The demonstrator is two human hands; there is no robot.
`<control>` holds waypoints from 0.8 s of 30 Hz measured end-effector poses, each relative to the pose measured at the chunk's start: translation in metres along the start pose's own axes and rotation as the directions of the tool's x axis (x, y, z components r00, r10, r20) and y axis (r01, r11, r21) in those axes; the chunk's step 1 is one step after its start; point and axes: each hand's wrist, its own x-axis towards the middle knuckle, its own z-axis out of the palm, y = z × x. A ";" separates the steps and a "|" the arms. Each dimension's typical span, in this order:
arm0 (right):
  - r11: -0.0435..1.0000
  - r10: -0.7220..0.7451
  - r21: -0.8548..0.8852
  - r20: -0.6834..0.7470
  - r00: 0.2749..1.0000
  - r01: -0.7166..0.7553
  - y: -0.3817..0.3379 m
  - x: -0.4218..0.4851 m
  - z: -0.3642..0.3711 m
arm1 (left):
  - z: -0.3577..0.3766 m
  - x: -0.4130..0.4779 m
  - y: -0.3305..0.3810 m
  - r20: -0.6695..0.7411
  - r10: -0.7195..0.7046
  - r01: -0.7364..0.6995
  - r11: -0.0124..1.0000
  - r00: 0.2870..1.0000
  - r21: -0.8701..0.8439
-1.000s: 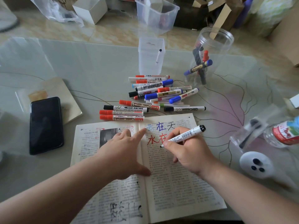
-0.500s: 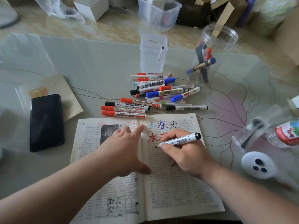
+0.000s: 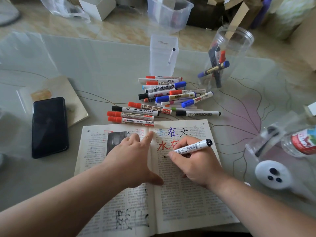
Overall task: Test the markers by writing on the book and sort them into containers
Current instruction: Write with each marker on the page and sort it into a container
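Testing step was on: the right hand (image 3: 193, 161) had its fingers clamped on a marker (image 3: 191, 147), tip down on the right page of the book (image 3: 188, 202), just under the red characters. The left hand (image 3: 131, 159) lay flat, fingers spread, pinning the spine. Versus a second earlier, the tip had dropped a touch lower, and no fresh stroke showed. Next, I'd guess: drag a stroke, then choose the square container (image 3: 164, 55) or the round jar (image 3: 227, 53).
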 end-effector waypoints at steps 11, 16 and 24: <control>0.998 0.016 0.056 0.093 0.996 -0.021 0.003 0.004 -0.002 | 0.002 0.000 0.002 -0.014 -0.003 0.003 1.000 1.000 0.020; 0.999 0.011 0.047 0.096 0.995 -0.015 0.005 0.005 -0.002 | 0.002 0.001 0.002 -0.016 -0.004 0.004 1.000 1.000 0.024; 0.999 0.031 0.016 0.114 0.993 -0.033 0.001 0.004 -0.001 | 0.002 0.001 0.001 -0.012 -0.002 0.002 1.000 1.000 0.023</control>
